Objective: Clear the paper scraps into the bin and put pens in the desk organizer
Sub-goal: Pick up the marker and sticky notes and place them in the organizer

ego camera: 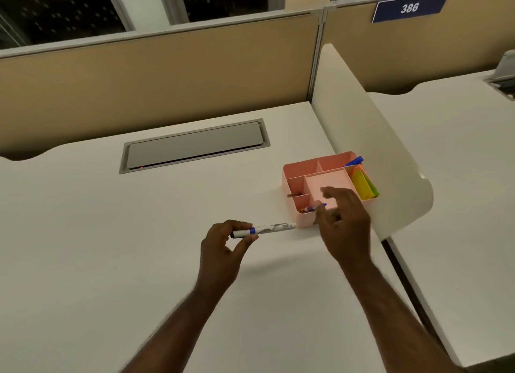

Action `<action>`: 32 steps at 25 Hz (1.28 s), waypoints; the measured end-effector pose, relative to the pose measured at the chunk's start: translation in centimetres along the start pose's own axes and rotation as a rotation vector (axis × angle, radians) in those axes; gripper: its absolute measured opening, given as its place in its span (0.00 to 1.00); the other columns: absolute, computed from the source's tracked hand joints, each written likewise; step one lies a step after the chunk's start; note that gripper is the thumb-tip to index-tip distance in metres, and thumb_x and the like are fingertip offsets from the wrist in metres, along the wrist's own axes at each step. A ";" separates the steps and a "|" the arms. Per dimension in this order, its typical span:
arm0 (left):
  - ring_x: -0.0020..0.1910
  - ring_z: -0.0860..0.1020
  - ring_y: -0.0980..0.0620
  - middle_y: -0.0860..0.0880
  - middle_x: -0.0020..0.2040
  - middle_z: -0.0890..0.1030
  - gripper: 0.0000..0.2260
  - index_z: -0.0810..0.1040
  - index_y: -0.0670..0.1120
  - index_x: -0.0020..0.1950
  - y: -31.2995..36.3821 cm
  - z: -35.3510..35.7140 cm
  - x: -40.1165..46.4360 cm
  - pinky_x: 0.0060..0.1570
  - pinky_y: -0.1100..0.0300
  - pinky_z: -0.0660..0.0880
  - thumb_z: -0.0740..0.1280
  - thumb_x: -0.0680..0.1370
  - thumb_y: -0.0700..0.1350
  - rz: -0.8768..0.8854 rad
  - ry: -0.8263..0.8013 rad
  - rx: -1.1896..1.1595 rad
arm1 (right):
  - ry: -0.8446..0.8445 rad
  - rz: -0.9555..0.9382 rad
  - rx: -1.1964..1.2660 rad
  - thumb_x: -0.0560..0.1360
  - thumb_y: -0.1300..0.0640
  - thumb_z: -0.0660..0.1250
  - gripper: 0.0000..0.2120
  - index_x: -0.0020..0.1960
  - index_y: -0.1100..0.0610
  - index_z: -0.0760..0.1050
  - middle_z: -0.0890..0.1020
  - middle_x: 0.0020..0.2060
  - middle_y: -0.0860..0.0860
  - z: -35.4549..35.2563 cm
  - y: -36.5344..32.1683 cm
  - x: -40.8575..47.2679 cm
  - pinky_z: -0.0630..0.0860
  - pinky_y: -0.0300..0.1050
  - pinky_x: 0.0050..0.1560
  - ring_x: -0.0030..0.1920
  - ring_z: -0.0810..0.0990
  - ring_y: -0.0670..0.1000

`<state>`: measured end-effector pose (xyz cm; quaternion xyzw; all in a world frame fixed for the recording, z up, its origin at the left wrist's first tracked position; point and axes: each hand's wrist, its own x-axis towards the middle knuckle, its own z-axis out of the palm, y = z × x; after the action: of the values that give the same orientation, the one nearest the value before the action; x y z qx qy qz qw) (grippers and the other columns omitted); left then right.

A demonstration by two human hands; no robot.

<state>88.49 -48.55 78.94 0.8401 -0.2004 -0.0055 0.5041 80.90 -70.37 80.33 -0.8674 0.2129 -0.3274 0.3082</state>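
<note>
on the white desk top point(139, 233), toward its right edge, one pink plastic desk organizer point(295, 177) is sitting just beside the white curved side divider point(362, 138). six compartments are showing in the organizer, though the right hand is covering part of it. one blue-capped pen point(353, 161) is leaning out of the far right corner, one purple-and-blue pen point(312, 208) is lying in the near left compartment, and one small brownish item point(292, 195), too small to identify, is poking over the left wall. one stack of yellow, orange and green sticky notes point(363, 184) is standing in the right compartment.

one white marker with a blue band point(264, 229) is being pinched at its dark end by the left hand point(223, 247), thumb and fingers curling round it, the marker pointing toward the organizer's near wall. the right hand point(345, 222) is hovering over the organizer's near right part with fingers loosely spread and holding nothing.

one grey rectangular cable hatch point(195, 145) is lying flush in the desk farther back. one blue sign reading 386 point(409, 8) is hanging on the tan partition point(139, 74).
</note>
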 end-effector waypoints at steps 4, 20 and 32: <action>0.47 0.77 0.61 0.62 0.44 0.82 0.09 0.79 0.56 0.47 0.6 0.2 0.0 0.47 0.75 0.67 0.74 0.71 0.46 0.119 -0.031 0.038 | -0.665 -0.158 -0.052 0.74 0.52 0.68 0.25 0.69 0.51 0.68 0.77 0.64 0.50 3.5 -4.1 -2.7 0.72 0.36 0.53 0.51 0.78 0.44; 0.76 0.37 0.42 0.53 0.78 0.37 0.47 0.42 0.64 0.75 -13.4 -1.6 -0.1 0.68 0.31 0.45 0.63 0.64 0.74 -0.454 -0.478 0.638 | 0.125 0.352 0.102 0.76 0.63 0.65 0.10 0.56 0.64 0.74 0.80 0.53 0.62 0.2 4.6 10.1 0.77 0.52 0.56 0.54 0.79 0.60; 0.76 0.36 0.43 0.54 0.78 0.36 0.46 0.42 0.65 0.75 -13.6 -1.7 -0.2 0.69 0.32 0.43 0.64 0.65 0.73 -0.458 -0.490 0.623 | -0.015 0.588 -0.058 0.76 0.57 0.62 0.12 0.49 0.66 0.78 0.83 0.46 0.63 3.1 7.0 11.9 0.74 0.48 0.47 0.47 0.81 0.61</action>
<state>93.15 -41.39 68.17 0.9483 -0.1148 -0.2547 0.1509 90.18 -80.91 78.96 -0.7793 0.4622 -0.2113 0.3667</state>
